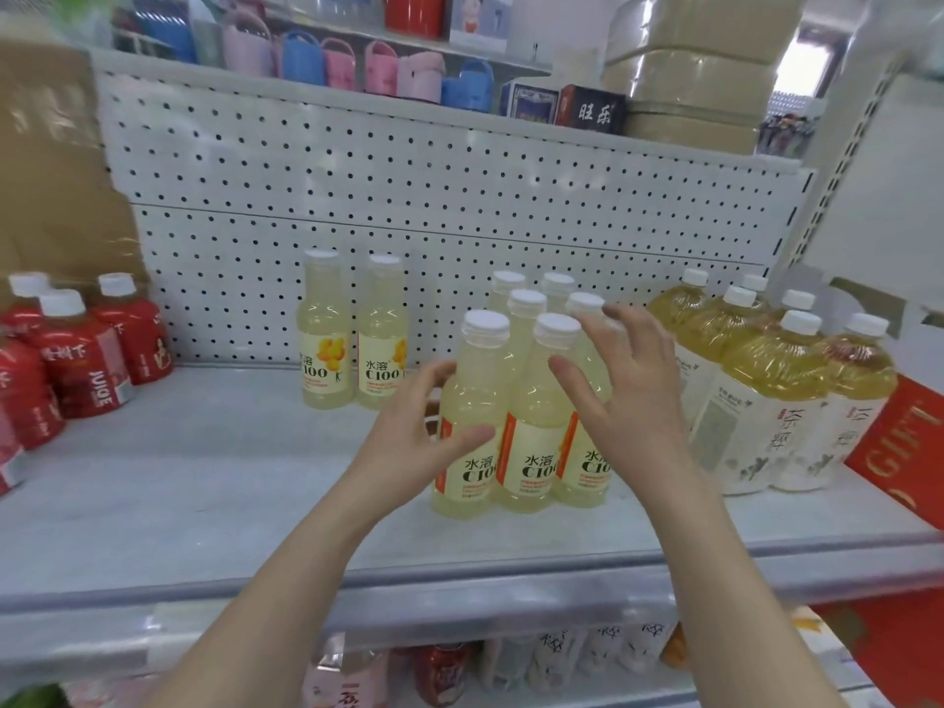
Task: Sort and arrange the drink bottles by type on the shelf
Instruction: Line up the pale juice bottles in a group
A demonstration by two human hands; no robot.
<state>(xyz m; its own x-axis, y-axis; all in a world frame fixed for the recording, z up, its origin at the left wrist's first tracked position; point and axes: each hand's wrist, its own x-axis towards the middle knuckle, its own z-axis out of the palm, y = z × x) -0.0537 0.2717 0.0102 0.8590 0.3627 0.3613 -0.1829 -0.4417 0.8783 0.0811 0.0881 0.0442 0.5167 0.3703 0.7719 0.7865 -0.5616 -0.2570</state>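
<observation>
Reaching over the shelf edge, the left hand [408, 431] curves round the front-left bottle [475, 380] of a cluster of clear plastic bottles of pale yellow drink with white caps [531, 426], with its thumb across the label and its fingers at the far side. The right hand [626, 401] is spread wide in front of the cluster's right side and holds nothing; whether it touches a bottle cannot be told.

The cluster stands upright on the pale grey metal shelf [204, 477], right of centre. At ten o'clock from it, two matching pale yellow bottles [327, 344] stand side by side against the white perforated back panel [408, 196]. At three o'clock sits a film-wrapped pack of larger golden tea bottles [766, 380], and just beyond that, at four o'clock, a red box lettered GIFT [899, 442]. At nine o'clock, well apart, red-labelled juice bottles with white caps [81, 360] crowd the shelf's end below a sheet of brown cardboard [51, 171].

At twelve o'clock an upper shelf carries pink and blue plastic baskets [357, 69], dark printed cartons [592, 112] and tan wrapped bundles [700, 69]. At six o'clock, a lower shelf holds more bottles [444, 671], blurred.
</observation>
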